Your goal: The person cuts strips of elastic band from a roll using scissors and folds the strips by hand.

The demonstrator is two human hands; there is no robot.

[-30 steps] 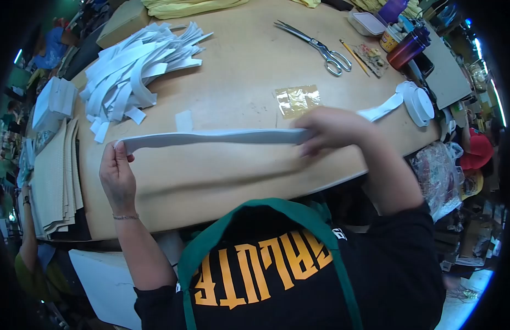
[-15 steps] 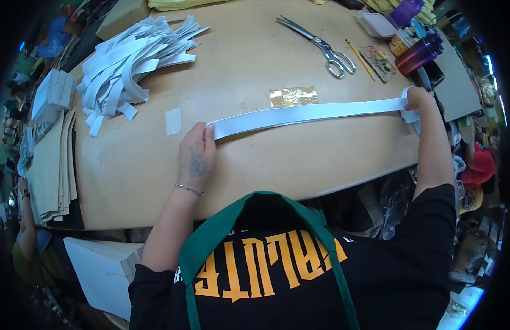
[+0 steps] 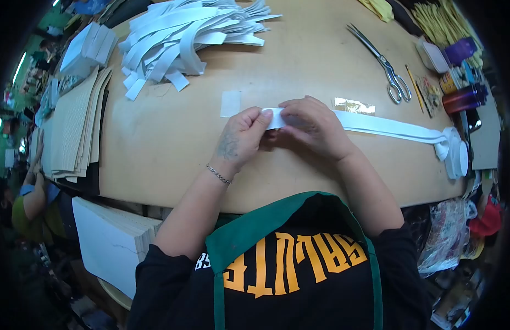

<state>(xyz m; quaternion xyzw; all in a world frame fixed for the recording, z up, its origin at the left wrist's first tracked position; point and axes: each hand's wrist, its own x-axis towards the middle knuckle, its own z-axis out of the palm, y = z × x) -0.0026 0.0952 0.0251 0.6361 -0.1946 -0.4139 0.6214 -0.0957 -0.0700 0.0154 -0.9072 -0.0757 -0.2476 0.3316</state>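
Observation:
My left hand [image 3: 242, 135] is closed, pinching one end of a white fabric band [image 3: 387, 126] between thumb and fingers. Close beside it, my right hand [image 3: 320, 129] curls over the same band, its fingers above and its thumb below; part of the grip is hidden. From there the band runs right across the table in what looks like two layers. It ends in a loose coil [image 3: 456, 154] near the right table edge. A pale square patch [image 3: 230, 104] and a strip of shiny clear tape [image 3: 354, 106] lie just beyond my hands.
A heap of cut white strips [image 3: 194, 36] lies at the back left. Scissors [image 3: 386, 66], a pencil [image 3: 415, 82] and a dark red bottle [image 3: 465, 99] are at the right. Cardboard sheets [image 3: 79, 126] line the left edge. Another person's arm [image 3: 34, 192] shows at far left.
My right hand has let go of the coil at the right edge and come in beside my left hand. The view has shifted left, so the table's things appear further right.

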